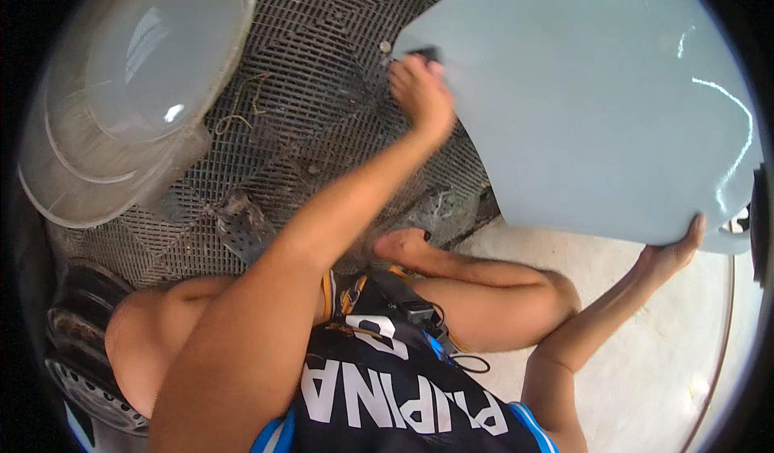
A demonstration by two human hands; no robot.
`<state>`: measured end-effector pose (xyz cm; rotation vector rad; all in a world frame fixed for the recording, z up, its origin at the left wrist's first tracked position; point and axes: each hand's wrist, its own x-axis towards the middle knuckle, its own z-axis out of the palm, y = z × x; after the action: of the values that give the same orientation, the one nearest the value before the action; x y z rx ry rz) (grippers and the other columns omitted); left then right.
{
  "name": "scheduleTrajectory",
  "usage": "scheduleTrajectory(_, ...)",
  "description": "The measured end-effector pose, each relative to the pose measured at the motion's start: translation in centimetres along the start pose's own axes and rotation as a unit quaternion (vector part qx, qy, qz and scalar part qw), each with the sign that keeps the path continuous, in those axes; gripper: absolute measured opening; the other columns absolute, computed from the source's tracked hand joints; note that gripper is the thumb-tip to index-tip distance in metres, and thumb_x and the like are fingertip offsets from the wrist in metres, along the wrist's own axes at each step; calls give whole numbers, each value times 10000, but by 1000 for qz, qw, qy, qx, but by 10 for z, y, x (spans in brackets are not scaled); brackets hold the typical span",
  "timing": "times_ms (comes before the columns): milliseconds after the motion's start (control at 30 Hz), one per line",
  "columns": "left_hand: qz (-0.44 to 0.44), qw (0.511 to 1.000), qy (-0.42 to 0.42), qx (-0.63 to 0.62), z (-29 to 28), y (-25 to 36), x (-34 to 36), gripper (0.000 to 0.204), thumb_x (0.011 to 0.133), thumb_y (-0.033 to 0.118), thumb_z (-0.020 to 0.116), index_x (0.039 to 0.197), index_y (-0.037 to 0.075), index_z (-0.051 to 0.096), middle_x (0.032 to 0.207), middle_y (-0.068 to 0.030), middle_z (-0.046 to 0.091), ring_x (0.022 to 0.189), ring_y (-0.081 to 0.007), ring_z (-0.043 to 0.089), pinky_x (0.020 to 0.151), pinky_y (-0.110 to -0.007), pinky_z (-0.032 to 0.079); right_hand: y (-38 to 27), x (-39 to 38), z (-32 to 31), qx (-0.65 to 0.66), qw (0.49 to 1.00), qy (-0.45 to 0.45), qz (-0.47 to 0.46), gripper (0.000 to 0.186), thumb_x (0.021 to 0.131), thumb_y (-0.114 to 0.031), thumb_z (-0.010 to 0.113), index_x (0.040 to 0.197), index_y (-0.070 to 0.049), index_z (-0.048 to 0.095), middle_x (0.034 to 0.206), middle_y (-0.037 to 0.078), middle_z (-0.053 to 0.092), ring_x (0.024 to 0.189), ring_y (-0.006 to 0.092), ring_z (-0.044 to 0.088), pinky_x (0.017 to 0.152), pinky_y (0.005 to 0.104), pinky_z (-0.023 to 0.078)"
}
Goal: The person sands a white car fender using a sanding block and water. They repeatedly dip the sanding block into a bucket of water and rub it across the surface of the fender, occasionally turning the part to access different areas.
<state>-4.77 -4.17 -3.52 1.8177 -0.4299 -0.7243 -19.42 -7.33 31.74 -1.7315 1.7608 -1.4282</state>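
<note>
A large, smooth grey-blue panel (597, 122) fills the upper right, its lower edge close to my bent leg. My left hand (423, 94), slightly blurred, reaches to the panel's left edge. Its fingers are closed on a small black object (426, 53), mostly covered by the hand, so its kind does not show. At the panel's lower right edge my right hand (676, 247) grips the rim, with the thumb up along the edge and the other fingers partly hidden behind the panel.
A translucent basin (60, 175) of cloudy liquid stands upper left on black lattice matting (314, 74). Near my feet lie a dark perforated clog (242, 226) and yellowish string (235, 121). Dark ridged items (85, 312) sit lower left; pale floor (637, 348) lies right.
</note>
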Motion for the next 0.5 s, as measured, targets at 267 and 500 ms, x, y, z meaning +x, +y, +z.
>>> scheduleTrajectory(267, -106, 993, -2, -48, 26, -32, 4, 173, 1019, 192, 492, 1069, 28, 466, 1167, -219, 492, 1078, -378, 489, 923, -534, 384, 1, 3, -2, -6, 1000, 18, 7, 670, 929, -337, 667, 1379, 116, 463, 1311, 208, 577, 1172, 288, 611, 990, 415, 528)
scheduleTrajectory(500, 162, 985, -37, -47, -1, 31, -36, 262, 952, 214, 592, 1115, 37, 487, 1214, -222, 482, 1153, -393, 455, 950, -564, 346, 2, 6, -7, 19, 1000, 8, 20, 699, 909, -375, 707, 1373, 92, 473, 1318, 188, 568, 1181, 262, 598, 981, 417, 528)
